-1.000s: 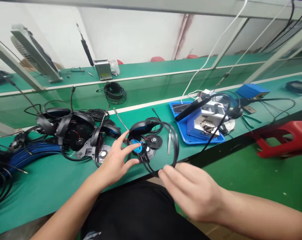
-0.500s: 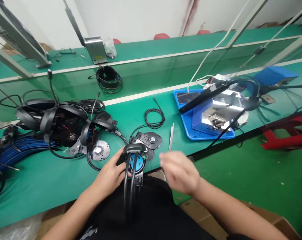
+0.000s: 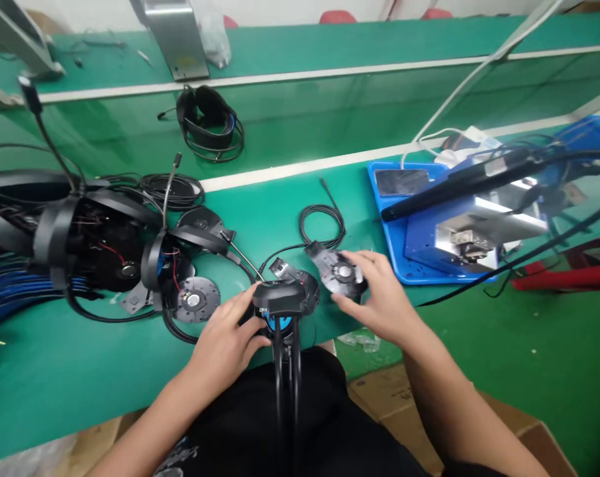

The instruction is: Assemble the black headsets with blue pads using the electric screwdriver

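Facing, at the left, several black headsets (image 3: 54,232) with bared red wires, on a glossy green tabletop (image 3: 106,377). Clamping the left hand (image 3: 228,331) on the near edge of a black plastic twin-banded headset (image 3: 283,296) with a blue inner disc, at the bench edge. Pinching a round grey plate (image 3: 330,277) with a silver centre between the right hand's (image 3: 379,291) thumb and fingers, left of a shallow blue plastic tray (image 3: 395,246).

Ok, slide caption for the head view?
Left hand holding a black headset, right hand gripping a grey disc-shaped part, over a green bench.
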### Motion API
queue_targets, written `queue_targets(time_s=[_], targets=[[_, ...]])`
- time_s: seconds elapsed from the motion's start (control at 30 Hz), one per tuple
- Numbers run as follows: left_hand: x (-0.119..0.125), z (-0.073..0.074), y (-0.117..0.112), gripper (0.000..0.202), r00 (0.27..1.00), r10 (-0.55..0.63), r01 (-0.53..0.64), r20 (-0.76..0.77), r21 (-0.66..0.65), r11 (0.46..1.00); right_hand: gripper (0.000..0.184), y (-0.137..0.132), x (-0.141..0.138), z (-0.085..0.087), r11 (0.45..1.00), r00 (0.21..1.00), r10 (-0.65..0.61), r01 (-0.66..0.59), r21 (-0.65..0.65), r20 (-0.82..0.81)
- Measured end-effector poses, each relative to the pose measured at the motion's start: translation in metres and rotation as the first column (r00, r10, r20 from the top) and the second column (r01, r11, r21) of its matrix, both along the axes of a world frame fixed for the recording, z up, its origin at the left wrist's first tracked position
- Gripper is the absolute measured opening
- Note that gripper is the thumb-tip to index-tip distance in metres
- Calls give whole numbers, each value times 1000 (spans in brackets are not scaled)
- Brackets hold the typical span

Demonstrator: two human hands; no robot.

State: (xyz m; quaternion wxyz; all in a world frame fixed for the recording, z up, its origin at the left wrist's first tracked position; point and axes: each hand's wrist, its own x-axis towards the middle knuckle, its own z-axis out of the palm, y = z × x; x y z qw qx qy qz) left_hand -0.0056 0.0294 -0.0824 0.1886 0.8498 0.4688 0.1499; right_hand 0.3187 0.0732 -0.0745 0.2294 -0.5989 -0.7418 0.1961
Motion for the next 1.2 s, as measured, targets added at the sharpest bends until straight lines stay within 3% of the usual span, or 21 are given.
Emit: queue_targets(time_s=[0.1, 0.2, 0.3, 0.4, 0.53, 0.6, 0.67, 0.77, 0.87, 0.93, 0.97, 1.07, 1.2], targets=[[0, 1, -1, 13, 1000, -7, 7, 8, -28, 1000, 68, 17, 0, 22, 1000, 983, -3, 5, 7, -182], [1, 5, -1, 13, 1000, -2, 3, 6, -59, 998, 64, 44, -33, 33, 997, 953, 67, -75, -13, -294], [1, 7, -1, 11, 1000, -10, 10, 0, -64, 998, 61, 65, -74, 31, 975, 950, 203, -219, -42, -237], [0, 5, -4, 13, 1000, -3, 3, 6, -40, 999, 53, 69, -88, 17, 965, 946, 244, -259, -43, -211], [-1, 1, -10, 20, 1000, 14, -14, 1, 12, 1000, 38, 41, -58, -6, 997, 961, -76, 73, -21, -267], [-2, 2, -14, 22, 999, 34, -33, -16, 59, 998, 32, 16, -40, -12, 976, 944, -219, 207, -71, -247], [-4, 8, -18, 24, 999, 40, -39, -4, 100, 994, 31, -14, -32, -13, 948, 924, -294, 250, -198, -245], [-6, 18, -21, 35, 992, -103, 97, 67, 85, 992, 35, -55, -37, -5, 848, 890, -325, 126, -514, -319], [-4, 22, -18, 53, 949, -301, 305, 95, -37, 952, 45, -81, -56, 3, 591, 842, -309, -195, -783, -443], [1, 20, -15, 59, 929, -363, 368, 71, -106, 924, 50, -87, -69, 5, 460, 793, -305, -361, -811, -527], [5, 19, -13, 59, 924, -380, 383, 51, -119, 916, 51, -88, -74, 5, 439, 771, -299, -412, -798, -563], [14, 16, -10, 59, 917, -399, 394, -23, -122, 911, 54, -89, -84, 1, 443, 736, -278, -472, -762, -617], [18, 21, -5, 58, 927, -361, 351, -98, -109, 930, 55, -94, -85, -6, 413, 756, -334, -420, -808, -563]])
